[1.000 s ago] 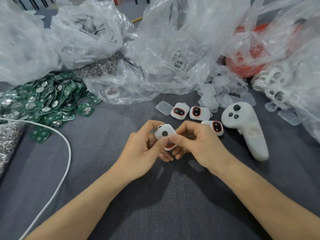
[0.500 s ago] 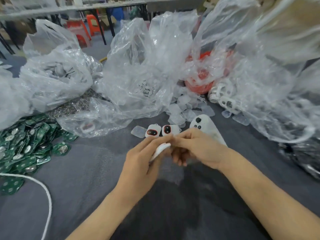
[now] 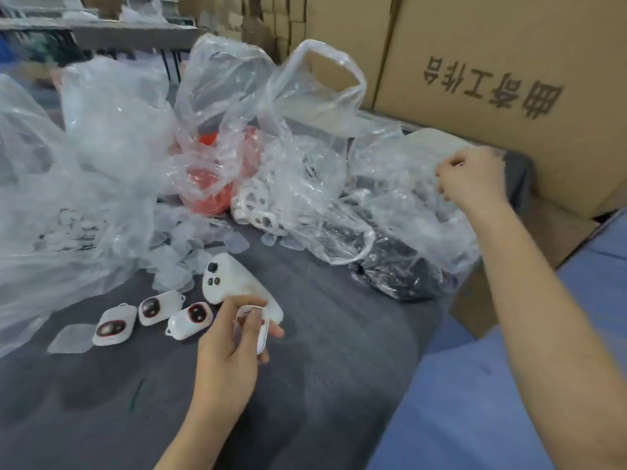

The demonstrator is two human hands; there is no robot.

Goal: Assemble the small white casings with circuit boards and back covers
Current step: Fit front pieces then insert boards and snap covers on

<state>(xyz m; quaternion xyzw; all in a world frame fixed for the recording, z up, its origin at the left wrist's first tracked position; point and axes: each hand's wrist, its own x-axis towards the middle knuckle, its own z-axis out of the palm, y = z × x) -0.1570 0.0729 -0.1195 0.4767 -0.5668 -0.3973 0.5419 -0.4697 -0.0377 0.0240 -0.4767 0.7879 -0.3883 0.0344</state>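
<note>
Left hand [image 3: 234, 340] grips a small white casing [image 3: 253, 329] between thumb and curled fingers, low and centre over the grey table cloth [image 3: 339, 351]. The casing is held on edge, long axis running away from the person and tilted slightly, with a bit of red showing on its face.

Right hand [image 3: 471, 178] is far out to the right and further back, fingers curled at the top edge of a clear bag of dark parts [image 3: 400, 266]. It seems to pinch the film, though blur hides the fingertips. The hands are well apart.

Key relation: the bag lies right of and beyond the held casing. The right hand is at it and the left is nowhere near, so any part taken from the bag probably has to travel back left and toward the person to meet the casing.

Three white casings with red-rimmed dark windows lie in a row just left of the left hand: first [image 3: 113, 325], second [image 3: 159, 307], third [image 3: 190, 320]. A white controller [image 3: 230, 283] lies just behind the left hand. Clear covers [image 3: 190, 252] are scattered behind that, and one cover [image 3: 69, 339] lies apart at the left. Further back are a bag with red parts [image 3: 207, 188] and a bag of white rings [image 3: 261, 208].

Writing: the cardboard box [image 3: 509, 62] carries large dark Chinese characters, upside down from this view, and I cannot read them reliably. No brand is legible on the casings or the controller.
</note>
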